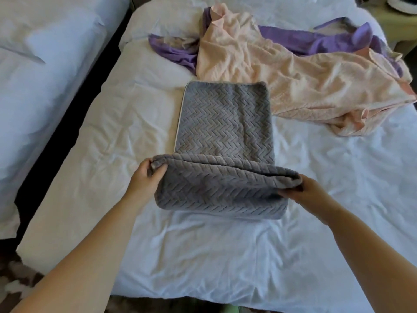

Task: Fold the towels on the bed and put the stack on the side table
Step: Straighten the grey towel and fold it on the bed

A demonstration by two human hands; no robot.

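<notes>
Three towels were on the bed (203, 256): one grey towel (225, 132), one pink towel (293, 75), one purple towel (176, 50). The grey towel lay mid-bed with its near end raised. Left hand (146, 179) pinched the left corner; right hand (309, 190) gripped the right. The pink and purple ones lay crumpled beyond, overlapping. One side table (401, 26) stood far right.

Bare left hand (145, 178) and right hand (310, 190); forearms (97, 240) bare
</notes>
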